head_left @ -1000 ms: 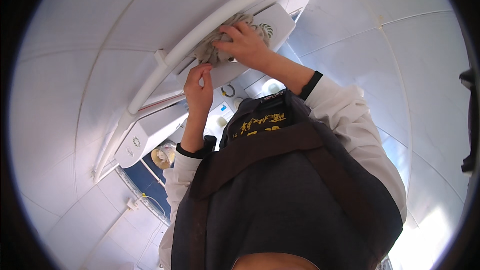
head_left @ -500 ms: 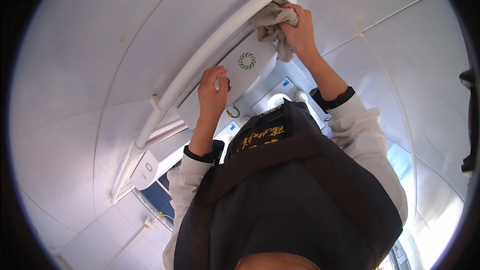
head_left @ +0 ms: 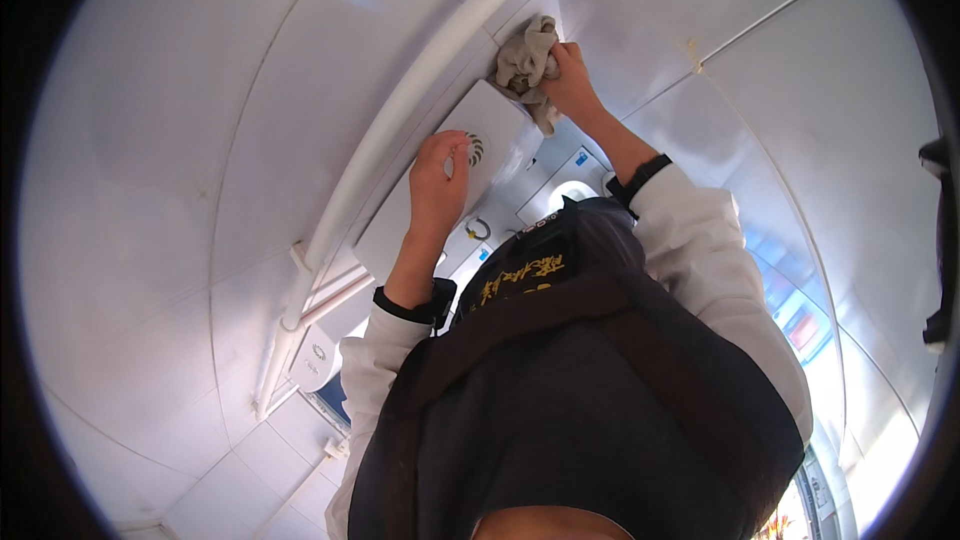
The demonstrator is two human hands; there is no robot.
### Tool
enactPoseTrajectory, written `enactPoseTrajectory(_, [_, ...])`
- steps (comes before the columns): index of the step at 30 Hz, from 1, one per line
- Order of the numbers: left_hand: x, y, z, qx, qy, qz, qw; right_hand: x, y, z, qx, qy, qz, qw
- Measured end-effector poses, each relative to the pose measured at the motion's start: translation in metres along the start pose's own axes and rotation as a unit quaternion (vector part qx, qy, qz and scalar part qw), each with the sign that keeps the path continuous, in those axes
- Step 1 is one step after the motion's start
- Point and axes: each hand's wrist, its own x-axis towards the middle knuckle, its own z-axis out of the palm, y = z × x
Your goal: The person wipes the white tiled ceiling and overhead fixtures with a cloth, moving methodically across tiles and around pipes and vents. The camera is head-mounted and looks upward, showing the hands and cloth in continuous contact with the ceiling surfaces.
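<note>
My right hand (head_left: 575, 86) is closed around a crumpled grey-beige cloth (head_left: 522, 62). The cloth touches the white wall just past the far right end of a white box (head_left: 515, 130) that looks like a flush tank. Over the front of this box is my left hand (head_left: 440, 178), its fingers loosely bent and the thumb standing apart, with nothing visible between them. It partly covers a round swirl-shaped emblem (head_left: 475, 149) on the box. Whether its fingertips touch the box, I cannot tell.
A thick white pipe (head_left: 372, 140) runs along the wall above the box. Another white box (head_left: 314, 360) with a similar emblem hangs farther left. Below are a grey hose loop (head_left: 478, 230) and a white toilet pan (head_left: 572, 192). Tiled wall (head_left: 720, 140) rises on the right.
My right hand and the cloth have shifted left and slightly down in the picture. My left hand now overlaps the emblem, which it stood clear of before. The whole view has tilted a little.
</note>
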Motion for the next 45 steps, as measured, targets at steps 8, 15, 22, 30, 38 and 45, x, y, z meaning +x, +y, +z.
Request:
enactPoseTrajectory(8, [0.021, 0.011, 0.013, -0.017, -0.014, 0.016, 1.000, 0.014, -0.057, -0.022, -0.057, 0.209, -0.174, 0.960])
enactPoseTrajectory(15, [0.020, 0.001, 0.022, 0.021, -0.023, 0.021, 0.999, 0.011, 0.047, 0.024, 0.020, 0.140, 0.010, 0.990])
enactPoseTrajectory(22, [0.019, 0.000, 0.022, 0.025, -0.032, -0.012, 0.999, 0.007, 0.204, 0.085, -0.187, -0.039, 0.160, 0.969])
enactPoseTrajectory(30, [0.016, -0.003, 0.018, 0.012, -0.033, -0.026, 0.999, 0.040, 0.091, 0.060, 0.297, -0.150, 0.462, 0.822])
enactPoseTrajectory(38, [0.033, 0.003, 0.025, 0.003, -0.038, -0.002, 0.999, 0.007, -0.042, -0.027, 0.542, -0.009, 0.302, 0.785])
enactPoseTrajectory(45, [0.036, -0.008, 0.039, 0.064, -0.046, 0.030, 0.996, 0.024, 0.039, 0.023, 0.286, 0.125, 0.180, 0.933])
